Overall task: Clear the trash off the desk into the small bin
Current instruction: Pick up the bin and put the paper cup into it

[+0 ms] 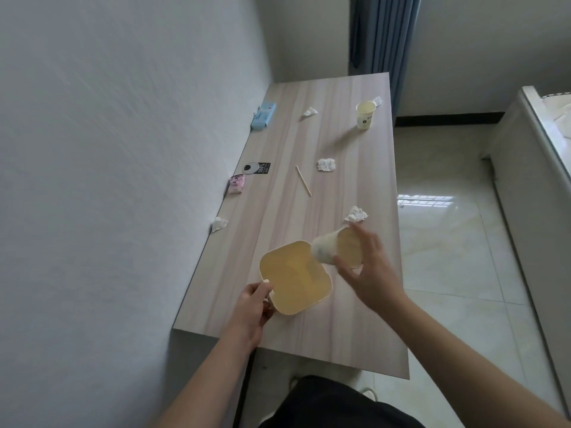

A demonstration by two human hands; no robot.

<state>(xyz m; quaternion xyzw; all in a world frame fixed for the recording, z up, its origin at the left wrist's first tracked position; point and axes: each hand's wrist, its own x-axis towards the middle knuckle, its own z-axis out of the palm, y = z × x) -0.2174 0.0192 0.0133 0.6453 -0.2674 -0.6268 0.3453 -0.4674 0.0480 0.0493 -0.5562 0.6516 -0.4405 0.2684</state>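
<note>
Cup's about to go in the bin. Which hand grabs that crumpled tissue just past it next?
Right. The right hand holds the paper cup over the bin, and the crumpled tissue lies just beyond it. The left hand is busy gripping the bin's handle.

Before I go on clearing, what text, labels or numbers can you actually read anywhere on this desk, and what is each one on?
"100%": white print on the black sticker near the desk's wall edge; the smaller print under it is too blurred to read.
Upright paper cup: a dark mark and faint lettering, too small to read.
Pink packet: a printed design, not legible.
Blue pack: no readable text.
Tilted cup in the right hand: blurred marks only.
</note>
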